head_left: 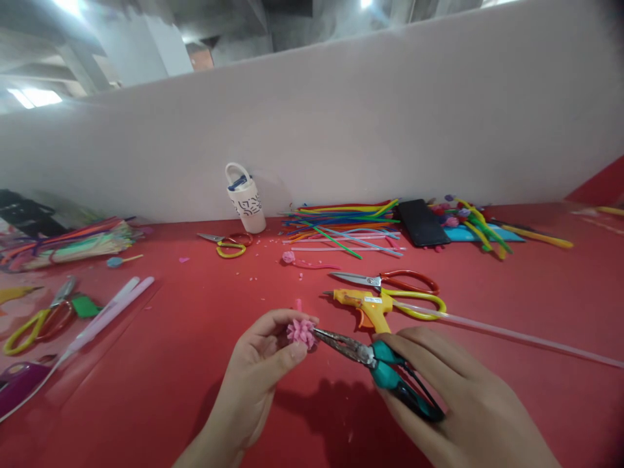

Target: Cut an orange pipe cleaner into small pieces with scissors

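Note:
Between the thumb and fingers of my left hand [260, 370] is a small pink flower [301, 333] with frilled petals. My right hand [453, 390] is wrapped round the teal and black handles of long-nose pliers [348, 348]. The jaw tips touch the flower's right side; whether they pinch a petal I cannot tell. Just beyond the pliers lies a yellow glue gun [365, 304] with a long clear glue stick [511, 339] running out of its back. Scissors [404, 283] with one red and one yellow handle lie behind it.
Coloured pipe cleaners [341, 221], a black phone [422, 223] and finished flowers [458, 218] line the white partition [341, 117]. A tumbler [247, 205] stands left of them, near more scissors [229, 246]. Further left are another pair of scissors [41, 322] and a pink wand-shaped tool [104, 318].

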Demonstrator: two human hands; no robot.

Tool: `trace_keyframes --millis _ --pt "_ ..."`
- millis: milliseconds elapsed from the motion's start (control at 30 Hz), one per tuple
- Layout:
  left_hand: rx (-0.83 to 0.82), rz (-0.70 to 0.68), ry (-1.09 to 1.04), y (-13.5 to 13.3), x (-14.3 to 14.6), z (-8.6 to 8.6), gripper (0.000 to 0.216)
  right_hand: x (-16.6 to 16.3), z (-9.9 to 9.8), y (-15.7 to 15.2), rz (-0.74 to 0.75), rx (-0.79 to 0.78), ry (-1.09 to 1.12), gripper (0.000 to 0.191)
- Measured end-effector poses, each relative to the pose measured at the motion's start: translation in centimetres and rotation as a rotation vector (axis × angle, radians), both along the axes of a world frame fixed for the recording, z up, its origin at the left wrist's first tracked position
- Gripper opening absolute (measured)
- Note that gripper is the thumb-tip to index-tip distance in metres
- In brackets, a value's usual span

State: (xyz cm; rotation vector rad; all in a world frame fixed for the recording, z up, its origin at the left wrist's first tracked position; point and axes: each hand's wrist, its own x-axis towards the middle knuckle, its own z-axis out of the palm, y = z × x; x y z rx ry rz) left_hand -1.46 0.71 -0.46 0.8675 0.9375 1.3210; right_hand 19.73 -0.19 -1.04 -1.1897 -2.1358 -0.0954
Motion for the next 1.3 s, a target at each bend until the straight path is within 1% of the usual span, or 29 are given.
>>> trace_keyframes --millis 100,300,467,567,700,900,1067,1167,1233,1300 --pt "-0.002 -0.001 -0.008 -0.01 0.00 -0.01 0.019 -0.03 -0.09 0.07 0.004 0.042 -0.022 0.020" --pt "-0.052 -0.009 -0.062 -0.11 0.19 0.30 0.018 -0.19 -0.25 0.27 -0.023 0.216 -0.127 0.023" --pt "-0.087 -0.005 -0.086 -0.12 0.41 0.39 0.018 0.09 -0.58 0.12 -0.032 0.284 -0.244 0.024" --pt "-0.085 -0.014 -0.104 -0.08 0.49 0.29 0.016 0.15 -0.37 0.03 -0.035 0.347 -0.311 0.025" --pt "-0.081 -0.026 -0.120 -0.09 0.52 0.15 0.014 0.10 0.01 -0.05 -0.044 0.394 -0.344 0.027" --pt "-0.109 -0.013 -0.131 -0.12 0.50 0.25 0.016 0.12 -0.01 -0.09 -0.050 0.397 -0.329 0.026" --pt "-0.137 -0.019 -0.132 0.00 0.55 0.44 0.023 0.12 -0.21 0.15 -0.062 0.284 -0.242 0.026" --pt "-0.127 -0.010 -0.155 0.13 0.40 0.35 0.020 0.25 -0.22 0.31 -0.069 0.211 -0.142 0.026" --pt "-0.119 0.012 -0.164 0.19 0.27 0.27 0.020 0.28 -0.17 0.36 -0.063 0.187 -0.104 0.026" --pt "-0.119 0.024 -0.158 0.20 0.19 0.23 0.022 0.23 -0.11 0.36 -0.054 0.200 -0.101 0.025"
